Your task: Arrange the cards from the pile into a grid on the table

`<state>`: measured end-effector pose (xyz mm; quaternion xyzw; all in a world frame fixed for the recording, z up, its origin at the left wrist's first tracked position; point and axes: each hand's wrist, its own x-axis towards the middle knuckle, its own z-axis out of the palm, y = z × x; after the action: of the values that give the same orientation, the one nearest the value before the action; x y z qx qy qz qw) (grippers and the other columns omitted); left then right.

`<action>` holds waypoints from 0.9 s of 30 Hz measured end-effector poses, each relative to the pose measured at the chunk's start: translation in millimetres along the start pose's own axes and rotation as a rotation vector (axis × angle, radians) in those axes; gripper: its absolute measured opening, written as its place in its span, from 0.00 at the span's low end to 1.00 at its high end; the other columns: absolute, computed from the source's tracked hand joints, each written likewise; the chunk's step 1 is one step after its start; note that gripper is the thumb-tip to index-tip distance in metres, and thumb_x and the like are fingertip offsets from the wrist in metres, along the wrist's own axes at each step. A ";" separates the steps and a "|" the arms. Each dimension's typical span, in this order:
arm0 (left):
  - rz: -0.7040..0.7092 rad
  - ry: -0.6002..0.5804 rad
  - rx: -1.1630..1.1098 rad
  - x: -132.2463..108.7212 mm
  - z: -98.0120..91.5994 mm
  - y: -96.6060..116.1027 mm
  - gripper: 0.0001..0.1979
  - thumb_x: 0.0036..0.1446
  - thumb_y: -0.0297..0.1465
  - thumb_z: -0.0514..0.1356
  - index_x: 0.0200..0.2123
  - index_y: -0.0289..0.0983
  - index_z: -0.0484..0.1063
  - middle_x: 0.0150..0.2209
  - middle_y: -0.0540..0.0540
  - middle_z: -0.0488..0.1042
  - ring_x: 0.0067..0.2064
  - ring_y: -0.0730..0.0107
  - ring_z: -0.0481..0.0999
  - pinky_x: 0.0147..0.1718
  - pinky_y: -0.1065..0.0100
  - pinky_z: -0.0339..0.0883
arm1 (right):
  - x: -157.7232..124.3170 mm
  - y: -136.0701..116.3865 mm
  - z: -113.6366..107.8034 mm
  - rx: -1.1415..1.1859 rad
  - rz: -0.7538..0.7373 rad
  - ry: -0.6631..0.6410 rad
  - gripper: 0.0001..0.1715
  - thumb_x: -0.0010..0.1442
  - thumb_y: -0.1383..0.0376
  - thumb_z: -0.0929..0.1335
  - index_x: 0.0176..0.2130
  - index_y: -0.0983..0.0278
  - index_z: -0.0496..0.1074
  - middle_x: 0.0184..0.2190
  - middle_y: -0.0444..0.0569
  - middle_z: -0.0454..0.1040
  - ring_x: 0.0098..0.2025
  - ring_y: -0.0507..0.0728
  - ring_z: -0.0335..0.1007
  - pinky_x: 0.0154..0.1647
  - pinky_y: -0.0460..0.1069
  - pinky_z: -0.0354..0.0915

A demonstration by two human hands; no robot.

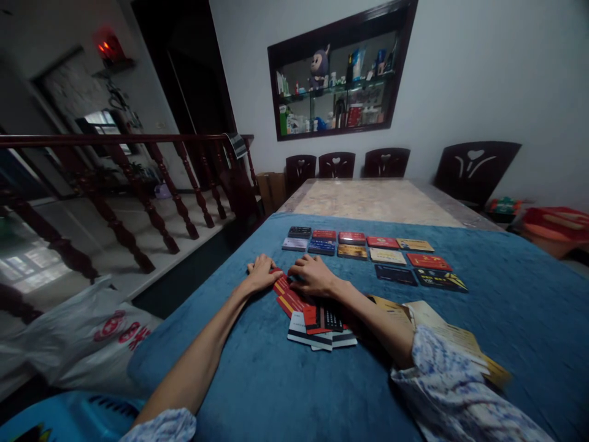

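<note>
My left hand (263, 275) rests at the far left end of a fanned pile of red cards (294, 299). Its fingers are spread on the blue cloth, and its thumb touches the end red card. Over the same pile, my right hand (313, 276) has its fingers curled down; whatever is under the fingertips is hidden. Nearer to me, white cards with a dark stripe (309, 334) and a red-and-black card (324, 319) overlap the pile. Beyond my hands lie neat rows of cards, among them a blue card (321, 247), a gold card (352, 252) and a black VIP card (439, 279).
A blue cloth (239, 380) covers the near part of the long table (363, 199). Yellow and cream cards (453, 334) lie spread beside my right forearm. Dark chairs (476, 172) stand around the far end. On the left are a wooden railing (156, 162) and a white plastic bag (92, 331).
</note>
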<state>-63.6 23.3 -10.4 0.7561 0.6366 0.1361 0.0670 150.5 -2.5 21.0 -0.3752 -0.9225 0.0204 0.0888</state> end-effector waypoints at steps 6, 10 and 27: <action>0.052 -0.007 0.011 -7.7 -8.3 2.5 0.12 0.59 0.39 0.58 0.42 0.38 0.69 0.48 0.41 0.69 0.53 0.52 0.67 0.51 0.51 0.60 | 1.4 -8.9 6.2 -0.010 -0.045 0.005 0.23 0.65 0.50 0.66 0.53 0.59 0.74 0.49 0.55 0.73 0.51 0.63 0.61 0.48 0.57 0.56; 0.195 -0.054 -0.085 -11.3 -20.4 -3.4 0.12 0.59 0.32 0.57 0.47 0.40 0.71 0.55 0.42 0.70 0.58 0.53 0.65 0.56 0.49 0.59 | 1.0 -10.5 6.3 -0.015 -0.047 0.005 0.19 0.66 0.52 0.66 0.49 0.59 0.76 0.49 0.54 0.74 0.51 0.63 0.61 0.48 0.57 0.56; 0.442 -0.280 -0.145 -8.7 -35.2 -28.5 0.26 0.51 0.33 0.67 0.55 0.42 0.73 0.57 0.43 0.71 0.60 0.50 0.62 0.61 0.52 0.55 | -0.3 -11.9 3.7 -0.007 -0.027 -0.003 0.24 0.65 0.47 0.66 0.48 0.60 0.76 0.49 0.55 0.73 0.51 0.63 0.60 0.46 0.55 0.55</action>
<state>-102.0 17.4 14.3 0.8815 0.4291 0.0870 0.1770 141.9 -11.2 18.5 -0.3630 -0.9276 0.0163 0.0863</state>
